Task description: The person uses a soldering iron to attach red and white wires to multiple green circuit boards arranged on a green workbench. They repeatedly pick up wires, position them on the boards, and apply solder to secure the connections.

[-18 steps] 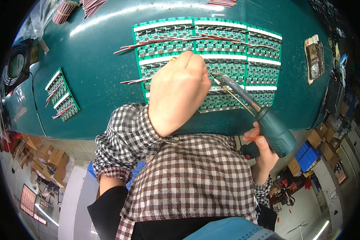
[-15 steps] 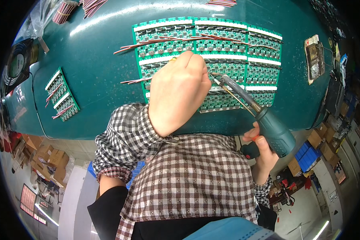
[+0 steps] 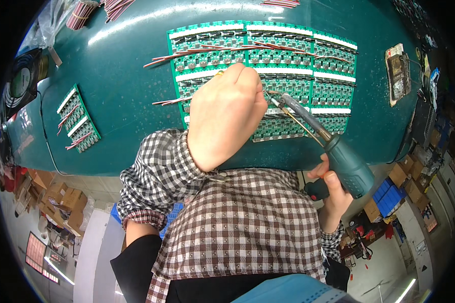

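Several green circuit boards (image 3: 333,76) with white strips and rows of small parts lie side by side before me. My left hand (image 3: 227,111) is over their lower left part, fingers closed in a pinch; what they hold is hidden under the knuckles. A teal pistol-shaped soldering iron (image 3: 348,166) is in my right hand (image 3: 336,194), its grip wrapped by the fingers. The iron's metal barrel and thin feed tube slant up left, and the tip is at the boards, close beside my left fingertips. Red and white wires (image 3: 202,49) lie across the upper rows; other wire ends (image 3: 169,102) stick out left of my hand.
A smaller board piece (image 3: 79,121) with wires lies at the left on the green table mat (image 3: 126,91). Wire bundles (image 3: 81,14) are at the far edge. A dark fan (image 3: 23,81) stands far left; a worn metal tray-like holder (image 3: 398,76) sits at the right.
The soldering iron has shifted very slightly, its barrel a touch to the right. My left hand stays almost in the same place.
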Available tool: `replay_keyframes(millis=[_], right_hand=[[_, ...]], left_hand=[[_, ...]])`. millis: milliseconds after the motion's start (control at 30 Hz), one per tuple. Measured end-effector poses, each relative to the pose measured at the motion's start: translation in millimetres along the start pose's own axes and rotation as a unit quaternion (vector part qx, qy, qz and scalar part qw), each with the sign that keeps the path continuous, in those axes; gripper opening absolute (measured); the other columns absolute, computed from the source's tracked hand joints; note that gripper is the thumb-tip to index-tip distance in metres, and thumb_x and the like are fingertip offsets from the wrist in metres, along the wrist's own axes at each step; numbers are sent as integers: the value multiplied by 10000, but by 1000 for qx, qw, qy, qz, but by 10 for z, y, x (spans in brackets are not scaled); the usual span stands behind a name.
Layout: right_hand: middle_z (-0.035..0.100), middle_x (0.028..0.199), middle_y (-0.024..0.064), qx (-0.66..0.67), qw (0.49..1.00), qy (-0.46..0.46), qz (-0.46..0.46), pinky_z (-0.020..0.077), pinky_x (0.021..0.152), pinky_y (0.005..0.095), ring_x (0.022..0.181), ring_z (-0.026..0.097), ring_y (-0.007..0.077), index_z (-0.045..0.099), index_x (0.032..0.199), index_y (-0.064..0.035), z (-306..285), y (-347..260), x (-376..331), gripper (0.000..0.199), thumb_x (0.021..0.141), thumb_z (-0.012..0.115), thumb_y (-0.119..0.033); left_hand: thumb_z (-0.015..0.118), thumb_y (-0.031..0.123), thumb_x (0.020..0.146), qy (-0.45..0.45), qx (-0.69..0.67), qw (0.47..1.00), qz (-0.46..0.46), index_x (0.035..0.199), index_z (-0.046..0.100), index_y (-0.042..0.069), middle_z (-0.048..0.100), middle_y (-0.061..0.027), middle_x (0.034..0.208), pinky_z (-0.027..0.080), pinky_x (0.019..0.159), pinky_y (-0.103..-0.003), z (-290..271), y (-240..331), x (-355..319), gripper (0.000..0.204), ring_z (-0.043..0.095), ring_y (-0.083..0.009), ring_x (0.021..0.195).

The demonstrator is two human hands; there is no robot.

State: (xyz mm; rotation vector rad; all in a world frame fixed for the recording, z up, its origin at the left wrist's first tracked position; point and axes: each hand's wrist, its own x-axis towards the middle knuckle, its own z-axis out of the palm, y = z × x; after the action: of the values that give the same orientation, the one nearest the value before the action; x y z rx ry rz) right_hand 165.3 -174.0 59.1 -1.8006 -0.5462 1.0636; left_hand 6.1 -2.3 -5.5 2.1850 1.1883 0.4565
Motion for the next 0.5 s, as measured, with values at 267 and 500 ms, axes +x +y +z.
replay_keyframes(millis=[267, 500], right_hand=[[578, 710, 111, -24, 1000, -3, 1, 529, 611, 336, 631, 604, 222, 553, 1051, 143, -2, -26, 3, 458, 819, 672, -233], [577, 718, 113, -17, 1000, -8, 1, 532, 617, 341, 637, 599, 225, 552, 1057, 142, -19, 15, 4, 456, 816, 673, -225]], left_hand=[[660, 46, 708, 1, -4, 1000, 2, 766, 565, 58, 579, -68, 743, 466, 562, -351, -1, -7, 1, 112, 589, -249, 643], [624, 31, 707, 20, -18, 999, 18, 706, 531, 26, 544, -118, 691, 476, 556, -381, 4, 3, 15, 93, 581, -294, 632]])
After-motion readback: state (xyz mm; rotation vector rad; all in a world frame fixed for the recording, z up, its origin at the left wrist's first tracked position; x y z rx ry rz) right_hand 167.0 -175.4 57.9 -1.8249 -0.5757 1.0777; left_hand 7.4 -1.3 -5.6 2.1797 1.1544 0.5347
